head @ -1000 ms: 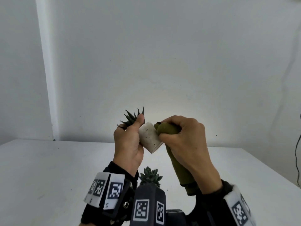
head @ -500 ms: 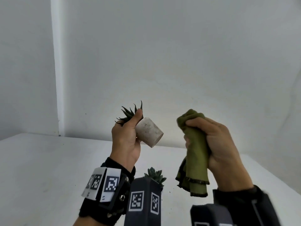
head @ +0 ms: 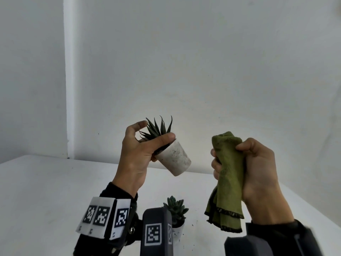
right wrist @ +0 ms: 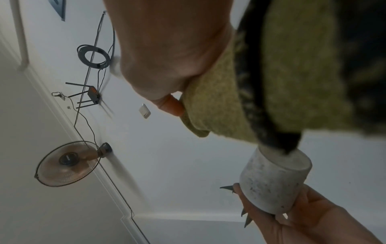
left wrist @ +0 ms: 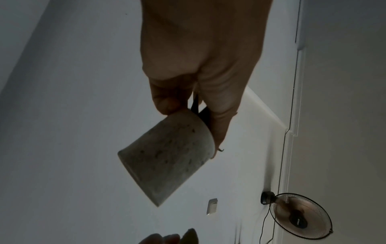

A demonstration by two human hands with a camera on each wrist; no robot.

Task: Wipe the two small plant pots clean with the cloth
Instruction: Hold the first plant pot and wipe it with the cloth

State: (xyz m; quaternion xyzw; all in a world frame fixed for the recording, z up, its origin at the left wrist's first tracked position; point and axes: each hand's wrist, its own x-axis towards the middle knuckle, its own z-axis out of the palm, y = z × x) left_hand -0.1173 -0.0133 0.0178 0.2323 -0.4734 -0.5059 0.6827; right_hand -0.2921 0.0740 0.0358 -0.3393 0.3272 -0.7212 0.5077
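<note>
Aloft, the right hand point(head: 258, 169) clenches a bunched olive-green cloth point(head: 227, 174) apart from the speckled white pot of spiky succulent point(head: 174, 157), which the left hand point(head: 137, 156) grips at the rim, its base tilted toward the cloth, above the white surface point(head: 46, 185).

Both hands are bare, the left hand point(head: 137, 157) and the right hand point(head: 258, 169) alike. Black sleeves end at the wrists, and the left wrist wears a black strap point(head: 127, 231) carrying white panels point(head: 103, 218) printed with black square-patterned markers. A dark grey boxy camera housing point(head: 156, 231) bearing similar markers sits beside it, and another dark grey housing point(head: 247, 245) sits at the right wrist.
</note>
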